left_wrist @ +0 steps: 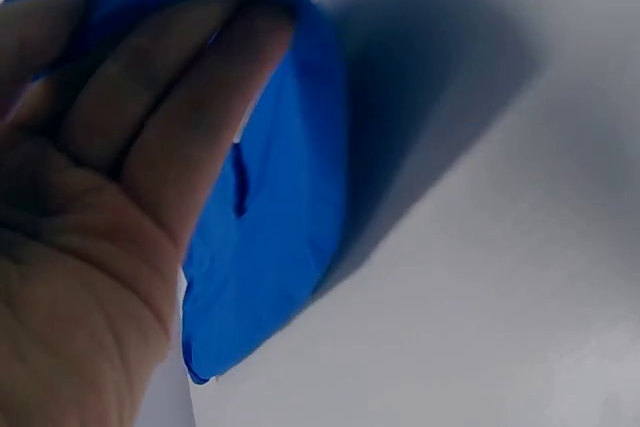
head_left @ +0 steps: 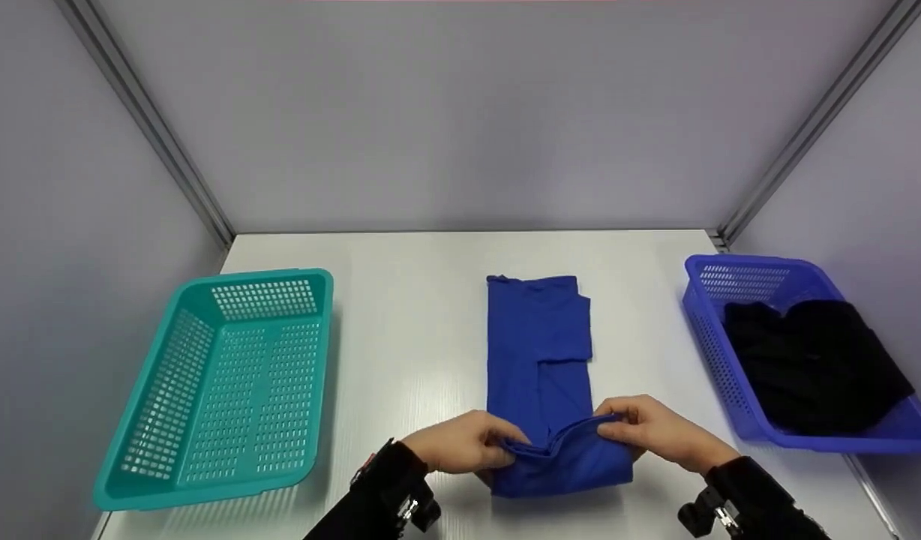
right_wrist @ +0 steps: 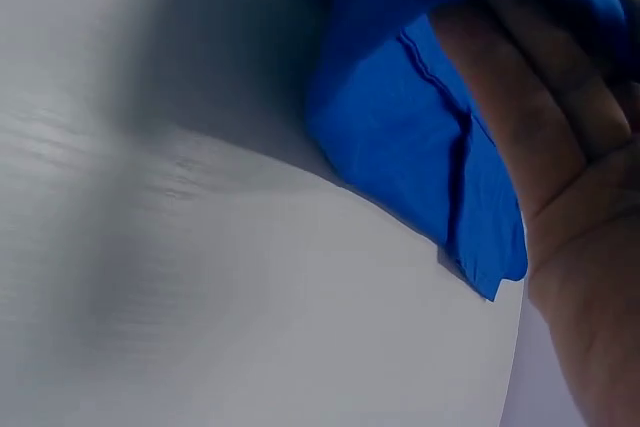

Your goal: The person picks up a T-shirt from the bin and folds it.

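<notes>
A blue shirt (head_left: pixel 528 322) lies on the white table, folded into a long narrow strip with a sleeve laid flat over it. Its near end is raised and turned back on itself. At the left corner of that end, my left hand (head_left: pixel 468 442) pinches the cloth between thumb and fingers. My right hand (head_left: pixel 659 431) grips the opposite corner, thumb on top. In the left wrist view, the fingers (left_wrist: pixel 200 107) reach under the lifted blue cloth (left_wrist: pixel 290 207). The right wrist view likewise has fingers (right_wrist: pixel 530 97) beneath the fabric (right_wrist: pixel 400 137).
A green plastic basket (head_left: pixel 322 375) with nothing in it stands on the left of the table (head_left: pixel 408 330). On the right, a blue-purple basket (head_left: pixel 700 337) holds black cloth (head_left: pixel 813 367). Grey panels (head_left: pixel 468 120) enclose the back and sides.
</notes>
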Demonstrator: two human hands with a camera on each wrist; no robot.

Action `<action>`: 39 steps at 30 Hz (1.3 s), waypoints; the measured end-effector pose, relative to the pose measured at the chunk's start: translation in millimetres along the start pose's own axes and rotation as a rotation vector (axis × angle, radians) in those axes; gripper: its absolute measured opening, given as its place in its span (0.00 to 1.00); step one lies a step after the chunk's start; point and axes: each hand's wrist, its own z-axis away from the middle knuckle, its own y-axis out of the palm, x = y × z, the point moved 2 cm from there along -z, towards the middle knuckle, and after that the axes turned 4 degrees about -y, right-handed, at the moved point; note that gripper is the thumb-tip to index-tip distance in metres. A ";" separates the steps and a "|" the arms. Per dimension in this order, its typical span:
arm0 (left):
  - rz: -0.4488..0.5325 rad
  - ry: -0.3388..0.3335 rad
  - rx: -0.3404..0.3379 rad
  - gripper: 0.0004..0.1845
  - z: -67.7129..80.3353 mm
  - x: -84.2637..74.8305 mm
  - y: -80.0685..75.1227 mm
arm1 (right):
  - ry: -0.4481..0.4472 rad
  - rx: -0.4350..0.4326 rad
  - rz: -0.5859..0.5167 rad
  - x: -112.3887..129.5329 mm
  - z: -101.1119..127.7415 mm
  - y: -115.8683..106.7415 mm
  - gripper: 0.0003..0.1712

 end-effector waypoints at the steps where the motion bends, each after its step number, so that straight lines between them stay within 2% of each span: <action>1: 0.033 -0.023 0.019 0.17 -0.4 -0.7 0.1 | 0.003 0.017 -0.004 -0.4 -0.4 0.2 0.16; 3: 0.069 -0.044 0.021 0.16 -2.4 -1.5 -0.5 | 0.007 0.022 0.001 -0.7 -1.5 -0.5 0.16; 4: 0.064 -0.041 -0.002 0.16 -4.0 -1.8 -1.7 | 0.008 0.011 0.011 -0.7 -2.4 -1.7 0.16; 7: -0.025 0.017 -0.147 0.15 -10.9 -1.2 -7.0 | 0.006 -0.085 0.090 0.2 -5.7 -6.8 0.15; 10: -0.124 0.072 -0.302 0.16 -18.6 0.0 -13.1 | -0.006 -0.213 0.236 3.0 -9.6 -12.6 0.13; 12: -0.154 0.087 -0.368 0.16 -24.1 0.9 -16.0 | -0.028 -0.283 0.353 5.6 -12.8 -15.3 0.10; 16: -0.027 0.068 -0.382 0.16 -34.4 2.5 -19.3 | -0.067 -0.391 0.523 8.3 -20.6 -17.7 0.06; 20: 0.110 0.042 -0.401 0.15 -43.2 4.8 -21.3 | -0.057 -0.482 0.578 6.9 -29.3 -19.3 0.05; 28: 0.208 -0.061 -0.588 0.15 -55.5 12.6 -22.9 | -0.027 -0.570 0.588 2.3 -45.7 -22.1 0.05; 34: 0.223 -0.128 -0.617 0.17 -61.5 22.2 -24.8 | -0.019 -0.585 0.613 -2.9 -58.1 -19.8 0.04; 37: 0.169 -0.144 -0.669 0.20 -64.7 28.4 -25.7 | -0.011 -0.605 0.634 -7.5 -63.0 -18.3 0.08; 39: 0.094 -0.145 -0.711 0.23 -66.0 33.5 -25.0 | 0.002 -0.609 0.651 -12.3 -63.8 -16.6 0.13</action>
